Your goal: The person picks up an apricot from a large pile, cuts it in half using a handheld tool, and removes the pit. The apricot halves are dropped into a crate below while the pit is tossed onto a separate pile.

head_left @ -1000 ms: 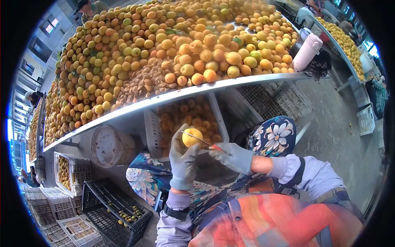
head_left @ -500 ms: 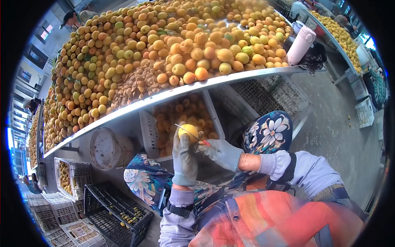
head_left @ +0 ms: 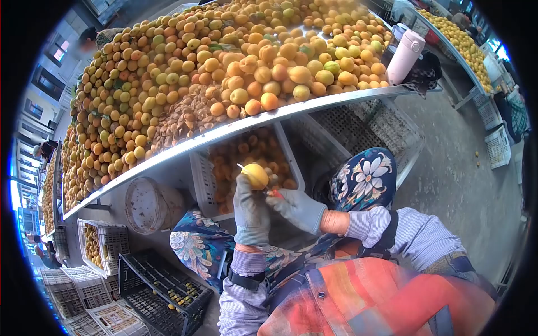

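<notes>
The left hand [head_left: 250, 215] held a yellow fruit [head_left: 256, 177]; the right hand [head_left: 300, 210] gripped a red-handled knife [head_left: 275, 194], seemingly mid-cut, tip [head_left: 240, 166] beyond the left hand.

head-worn view, facing forward and down, close above lap

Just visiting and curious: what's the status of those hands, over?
Left hand holding yellow fruit. Right hand gripping red-handled knife, blade at the fruit. Nothing visibly in the way.
</notes>
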`<state>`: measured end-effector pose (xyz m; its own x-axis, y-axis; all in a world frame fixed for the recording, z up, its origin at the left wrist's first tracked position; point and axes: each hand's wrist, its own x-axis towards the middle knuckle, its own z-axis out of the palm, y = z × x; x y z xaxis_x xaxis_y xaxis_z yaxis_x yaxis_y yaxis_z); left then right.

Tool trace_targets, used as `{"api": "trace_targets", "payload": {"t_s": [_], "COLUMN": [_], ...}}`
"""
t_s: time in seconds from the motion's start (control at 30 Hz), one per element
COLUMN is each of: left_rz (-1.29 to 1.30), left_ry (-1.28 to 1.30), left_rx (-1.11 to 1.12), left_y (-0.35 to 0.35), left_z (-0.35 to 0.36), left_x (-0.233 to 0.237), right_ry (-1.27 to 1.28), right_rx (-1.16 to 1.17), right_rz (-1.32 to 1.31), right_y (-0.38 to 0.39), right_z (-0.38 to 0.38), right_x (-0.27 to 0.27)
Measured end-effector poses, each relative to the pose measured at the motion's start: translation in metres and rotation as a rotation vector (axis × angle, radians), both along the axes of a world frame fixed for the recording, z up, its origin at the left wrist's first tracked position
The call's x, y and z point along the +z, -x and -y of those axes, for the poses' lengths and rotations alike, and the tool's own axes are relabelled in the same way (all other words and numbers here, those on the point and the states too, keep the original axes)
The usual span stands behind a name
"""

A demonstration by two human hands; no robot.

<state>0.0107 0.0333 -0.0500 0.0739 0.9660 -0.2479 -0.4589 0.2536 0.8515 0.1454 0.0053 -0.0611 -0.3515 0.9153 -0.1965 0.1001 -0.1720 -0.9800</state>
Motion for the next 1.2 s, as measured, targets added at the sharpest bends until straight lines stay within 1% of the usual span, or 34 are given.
{"api": "trace_targets", "payload": {"t_s": [0.03,0.07,0.1,0.17,0.2,0.23,0.27,0.3,0.33,0.37,0.4,0.43,0.5,0.53,0.57,0.6,0.63,0.7,0.73,0.77,0.8,0.83,0.87,0.9,0.93,0.97,1.0,1.03,1.1,1.13,1.17,1.2], "left_rz": [0.248,0.187,0.183,0.238,0.236,-0.018,-0.271,-0.271,-0.336,-0.401,-0.403,-0.429,-0.454,-0.402,-0.352,-0.299,-0.302,-0.053,-0.125,-0.222,-0.273,-0.325,-0.172,-0.277,-0.136,-0.074,-0.029,-0.006,-0.009,-0.011,-0.015,-0.038], "left_ry": [0.097,0.077,0.080,0.031,0.030,-0.021,-0.072,-0.074,-0.077,-0.079,-0.076,-0.082,-0.092,-0.086,-0.078,-0.137,-0.130,0.089,-0.016,-0.126,-0.108,-0.150,-0.086,-0.234,-0.152,-0.179,-0.099,-0.043,0.040,0.055,0.073,0.068], "left_rx": [0.036,0.069,0.065,0.029,0.025,-0.003,-0.029,-0.031,-0.012,0.007,0.002,-0.020,-0.039,-0.064,-0.090,-0.087,-0.090,-0.152,-0.101,-0.022,-0.037,0.034,0.015,0.064,0.062,0.162,0.072,0.081,0.126,0.114,0.104,0.146], "left_y": [-0.004,-0.006,-0.006,-0.005,-0.003,0.000,0.002,0.001,-0.001,-0.002,-0.001,0.000,0.000,0.000,0.001,0.000,0.001,0.008,0.001,-0.011,-0.008,-0.011,-0.011,-0.013,-0.017,-0.022,-0.018,-0.019,-0.025,-0.023,-0.019,-0.018], "left_z": [0.001,0.002,0.003,0.002,0.002,0.002,0.002,0.002,0.002,0.002,0.002,0.001,0.000,-0.001,-0.002,-0.001,0.001,-0.002,0.000,0.001,-0.003,-0.003,-0.003,-0.008,-0.007,-0.007,-0.007,-0.003,-0.009,-0.011,-0.010,-0.007], "left_x": [-0.001,-0.002,-0.002,0.000,-0.001,-0.002,-0.002,0.000,0.005,0.007,0.006,0.005,0.000,-0.007,-0.016,-0.024,-0.031,-0.032,-0.021,-0.010,-0.022,-0.018,-0.010,-0.025,-0.026,-0.027,-0.031,-0.027,-0.047,-0.050,-0.055,-0.049], "right_ry": [0.037,0.088,0.091,-0.014,-0.051,-0.053,0.078,0.209,0.209,0.317,0.429,0.433,0.029,0.023,0.015,0.014,0.022,0.137,-0.005,-0.162,-0.019,0.094,0.505,0.430,0.375,0.440,0.399,-0.017,-0.042,0.058,-0.039,-0.140], "right_rx": [-0.024,0.012,0.008,-0.050,-0.023,-0.026,0.016,0.058,0.055,0.079,0.101,0.096,0.059,0.064,0.034,0.000,-0.001,0.040,0.012,0.007,0.017,0.057,-0.009,-0.034,0.015,-0.007,-0.007,0.072,0.042,0.088,0.115,0.142], "right_rz": [-0.009,-0.017,-0.022,-0.042,-0.010,-0.011,-0.019,-0.025,-0.025,0.032,0.088,0.086,0.169,0.168,0.099,0.029,0.026,0.134,0.213,0.264,0.042,-0.086,-0.032,0.036,0.140,0.108,0.088,0.142,0.091,0.092,0.133,0.173], "right_y": [0.003,0.000,-0.001,-0.004,-0.007,-0.012,-0.016,-0.019,-0.021,-0.021,-0.021,-0.022,-0.021,-0.019,-0.016,-0.015,-0.016,-0.021,-0.024,-0.025,-0.028,-0.031,-0.027,-0.024,-0.028,-0.027,-0.021,-0.027,-0.019,-0.019,-0.021,-0.018], "right_z": [0.002,0.000,-0.001,-0.006,-0.010,-0.011,-0.011,-0.011,-0.013,-0.015,-0.015,-0.012,-0.008,-0.006,-0.004,-0.002,0.000,-0.003,-0.003,-0.004,-0.008,-0.007,-0.011,-0.010,-0.012,-0.013,-0.010,-0.006,-0.008,-0.011,-0.012,-0.013], "right_x": [0.001,0.002,-0.001,-0.013,-0.012,-0.009,-0.006,0.002,0.014,0.027,0.032,0.024,0.003,-0.001,-0.007,-0.004,0.000,0.012,0.002,-0.020,-0.051,-0.023,0.015,0.022,0.020,0.014,0.018,-0.017,-0.032,-0.032,-0.046,-0.042]}}
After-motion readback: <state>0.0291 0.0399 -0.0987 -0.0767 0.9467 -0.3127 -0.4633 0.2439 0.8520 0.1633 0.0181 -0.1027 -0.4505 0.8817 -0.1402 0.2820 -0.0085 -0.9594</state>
